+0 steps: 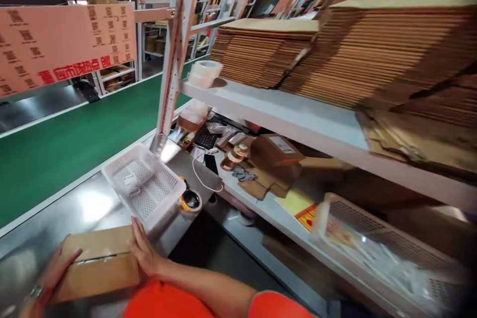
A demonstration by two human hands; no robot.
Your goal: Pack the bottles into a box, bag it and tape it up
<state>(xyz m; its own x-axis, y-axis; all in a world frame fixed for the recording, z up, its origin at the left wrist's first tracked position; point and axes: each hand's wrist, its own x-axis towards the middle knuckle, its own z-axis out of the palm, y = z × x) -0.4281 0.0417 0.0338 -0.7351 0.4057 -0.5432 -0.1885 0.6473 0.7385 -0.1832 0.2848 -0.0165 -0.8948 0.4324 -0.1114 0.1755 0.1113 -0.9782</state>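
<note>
A closed brown cardboard box (99, 263) lies on the steel worktop (74, 208) at the bottom left. My left hand (52, 276), with a ring on one finger, presses flat against the box's left end. My right hand (143, 251) presses flat against its right end, fingers stretched out. An orange sleeve shows at the bottom edge. Just beyond the box sits a white perforated plastic basket (143, 184) with a small labelled item inside.
A green conveyor belt (67, 144) runs along the left. A tape dispenser (190, 201) sits right of the basket. The white shelf (279, 114) carries stacks of flat cardboard (354, 44) and a tape roll (204, 73). Another basket (372, 248) sits lower right.
</note>
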